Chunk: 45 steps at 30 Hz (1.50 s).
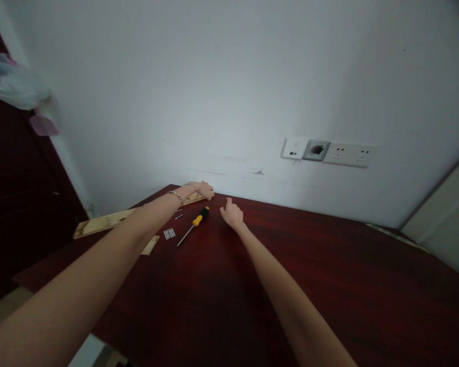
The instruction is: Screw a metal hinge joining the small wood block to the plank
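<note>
Head view: left hand [204, 189] over wood strip [192, 199], grip unclear; right hand [233, 213] partly spread.

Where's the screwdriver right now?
In the head view, the screwdriver lies left of centre on the table, between the metal hinge and the right hand.

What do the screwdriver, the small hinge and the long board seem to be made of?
Screwdriver: plain grey shaft, probably metal; black-and-yellow handle, likely plastic.
Hinge: pale grey, flat, with dark holes; likely metal, exact finish unclear.
Long board: apparently unpainted wood, given its pale yellow tone and darker blotches.
</note>
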{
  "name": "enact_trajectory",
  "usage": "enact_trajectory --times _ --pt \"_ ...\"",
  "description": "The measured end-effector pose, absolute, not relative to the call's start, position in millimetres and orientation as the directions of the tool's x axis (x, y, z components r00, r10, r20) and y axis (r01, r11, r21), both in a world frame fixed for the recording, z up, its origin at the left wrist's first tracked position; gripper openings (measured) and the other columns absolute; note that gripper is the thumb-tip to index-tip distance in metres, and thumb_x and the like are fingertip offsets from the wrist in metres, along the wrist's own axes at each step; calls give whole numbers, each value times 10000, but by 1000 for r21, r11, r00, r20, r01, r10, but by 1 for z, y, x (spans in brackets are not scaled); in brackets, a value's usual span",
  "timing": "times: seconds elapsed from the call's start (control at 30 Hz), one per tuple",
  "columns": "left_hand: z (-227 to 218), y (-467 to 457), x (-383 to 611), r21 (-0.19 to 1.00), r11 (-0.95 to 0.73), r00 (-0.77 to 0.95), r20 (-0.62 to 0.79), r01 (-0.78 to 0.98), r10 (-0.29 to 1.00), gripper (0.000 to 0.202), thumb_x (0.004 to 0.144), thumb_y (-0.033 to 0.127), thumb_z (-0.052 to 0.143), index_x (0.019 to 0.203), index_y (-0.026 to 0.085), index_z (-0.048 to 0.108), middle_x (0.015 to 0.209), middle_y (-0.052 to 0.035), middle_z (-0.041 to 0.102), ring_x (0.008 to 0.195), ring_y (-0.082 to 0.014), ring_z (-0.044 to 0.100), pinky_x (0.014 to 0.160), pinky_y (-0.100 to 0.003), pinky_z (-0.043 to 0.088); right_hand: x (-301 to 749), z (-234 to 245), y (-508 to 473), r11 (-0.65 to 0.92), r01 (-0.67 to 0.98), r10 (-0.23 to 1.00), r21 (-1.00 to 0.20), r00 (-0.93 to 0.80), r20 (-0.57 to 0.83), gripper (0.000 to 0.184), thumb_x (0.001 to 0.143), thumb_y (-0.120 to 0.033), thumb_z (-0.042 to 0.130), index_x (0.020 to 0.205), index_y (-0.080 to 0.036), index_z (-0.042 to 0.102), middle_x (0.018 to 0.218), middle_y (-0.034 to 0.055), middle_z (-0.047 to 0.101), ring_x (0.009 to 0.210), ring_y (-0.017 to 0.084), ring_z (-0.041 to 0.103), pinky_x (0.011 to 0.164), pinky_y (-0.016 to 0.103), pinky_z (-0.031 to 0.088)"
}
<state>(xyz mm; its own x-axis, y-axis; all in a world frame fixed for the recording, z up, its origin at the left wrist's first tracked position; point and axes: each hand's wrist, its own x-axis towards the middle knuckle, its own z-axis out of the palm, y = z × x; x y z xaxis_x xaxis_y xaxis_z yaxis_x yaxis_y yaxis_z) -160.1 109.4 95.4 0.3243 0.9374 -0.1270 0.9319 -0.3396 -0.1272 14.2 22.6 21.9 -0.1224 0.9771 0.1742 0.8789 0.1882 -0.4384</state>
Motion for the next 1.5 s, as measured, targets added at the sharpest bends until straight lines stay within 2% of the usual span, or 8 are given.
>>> enact_trajectory --times 0.17,0.27,0.37,0.53,0.87,1.07,1.5 --pt "67 112 -97 -37 -377 366 -165 925 916 750 704 461 620 1366 146 460 1407 -158 463 1284 -318 426 1038 -398 368 101 22 26 111 941 973 -321 -36 230 415 907 -280 406 1306 -167 423 1132 167 640 1055 291 615 872 412 451" --pt "40 105 -69 31 -392 391 -184 919 902 840 767 565 532 1454 135 311 1512 -151 298 1384 -311 286 1090 -385 304 147 13 19 74 961 968 -266 -6 250 453 902 -277 414 1333 -138 402 1166 175 618 1089 291 580 869 389 449" --pt "13 93 -52 84 -384 393 -200 919 897 911 805 680 398 1485 100 219 1546 -164 178 1416 -333 182 1108 -420 266 185 0 8 42 975 965 -216 16 261 494 888 -275 442 1351 -114 389 1240 190 568 1146 302 526 902 390 429" --pt "-15 78 -44 123 -366 381 -145 922 913 941 844 700 263 1485 19 164 1548 -211 97 1432 -330 78 1132 -415 205 235 -18 -7 4 986 969 -167 38 245 405 896 -304 444 1241 -103 510 1223 200 570 1132 323 523 907 423 420" --pt "-36 79 -45 111 -373 372 23 921 928 820 897 626 201 1463 36 260 1543 -190 178 1437 -295 119 1147 -382 151 256 -32 -16 19 983 960 -183 33 278 389 929 -294 393 1238 -111 541 1224 149 611 1131 237 554 947 312 400" --pt "-36 77 -45 91 -374 372 48 923 927 762 916 588 224 1454 53 288 1535 -192 207 1428 -292 165 1137 -379 177 257 -31 -19 39 979 959 -198 19 283 356 926 -274 403 1175 -113 600 1176 136 644 1127 214 563 953 282 394" --pt "-30 67 -45 107 -379 374 69 919 925 667 932 530 285 1425 87 362 1526 -157 263 1424 -240 200 1140 -318 190 258 -32 -20 70 978 955 -196 -9 295 345 920 -249 411 1158 -103 614 1174 138 644 1105 220 575 930 277 405"
